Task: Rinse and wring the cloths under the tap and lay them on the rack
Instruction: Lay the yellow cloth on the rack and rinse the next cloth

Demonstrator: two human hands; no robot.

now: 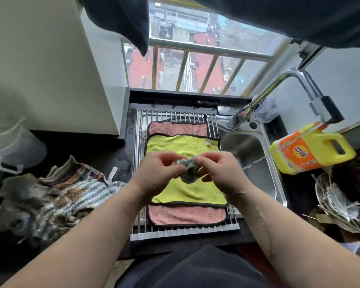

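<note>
A pile [56,196] of unwashed cloths lies on the tabletop. The left hand [160,169] and right hand [218,169] each grip an end of a wadded cloth [187,169] above the rack [185,232]. It is best wrung hard over the sink [247,146], then spread flat.

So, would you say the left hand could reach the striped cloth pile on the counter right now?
Probably yes: nothing stands between the left hand and the pile, but it grips the small cloth.
</note>
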